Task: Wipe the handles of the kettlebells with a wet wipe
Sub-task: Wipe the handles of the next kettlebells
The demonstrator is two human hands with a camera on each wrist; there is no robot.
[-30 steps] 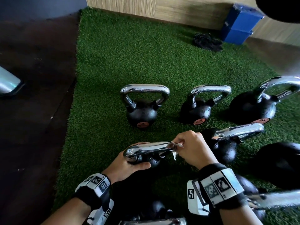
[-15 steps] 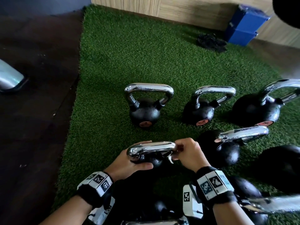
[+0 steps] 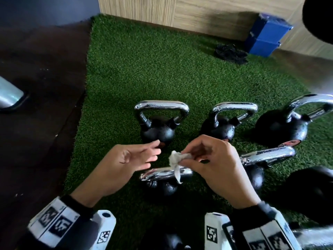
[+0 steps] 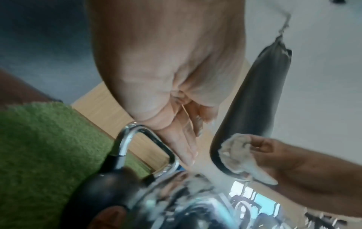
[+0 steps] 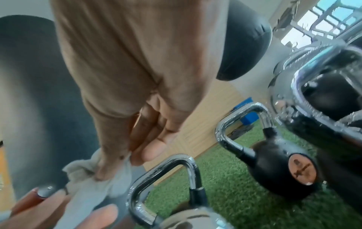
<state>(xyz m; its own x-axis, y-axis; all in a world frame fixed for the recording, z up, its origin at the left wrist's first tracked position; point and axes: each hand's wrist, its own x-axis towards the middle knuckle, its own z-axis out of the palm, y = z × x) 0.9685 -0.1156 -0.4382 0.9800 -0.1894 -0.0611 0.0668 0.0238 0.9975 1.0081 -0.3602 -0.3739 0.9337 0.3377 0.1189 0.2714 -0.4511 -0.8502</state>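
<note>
Several black kettlebells with chrome handles stand on green turf point(image 3: 144, 69). The nearest kettlebell point(image 3: 167, 188) has its handle point(image 3: 158, 173) just below my hands. My right hand point(image 3: 191, 159) pinches a crumpled white wet wipe point(image 3: 175, 157) a little above that handle, and a tail of the wipe hangs over it. My left hand point(image 3: 151, 154) is open beside the wipe, fingers stretched toward it and holding nothing. The left wrist view shows the wipe point(image 4: 239, 155) in the right hand point(image 4: 293, 162). In the right wrist view the thumb presses the wipe point(image 5: 88, 170).
Three kettlebells point(image 3: 158, 130) point(image 3: 221, 129) point(image 3: 284, 129) stand in a row behind, another point(image 3: 255, 170) lies to the right. A blue box point(image 3: 264, 33) and dark sandals point(image 3: 230, 53) sit by the wooden wall. Dark floor point(image 3: 36, 87) borders the turf on the left.
My left hand has let go of the near kettlebell's handle and opened. My right hand has lifted the wipe off the handle's end. Both hands have risen slightly.
</note>
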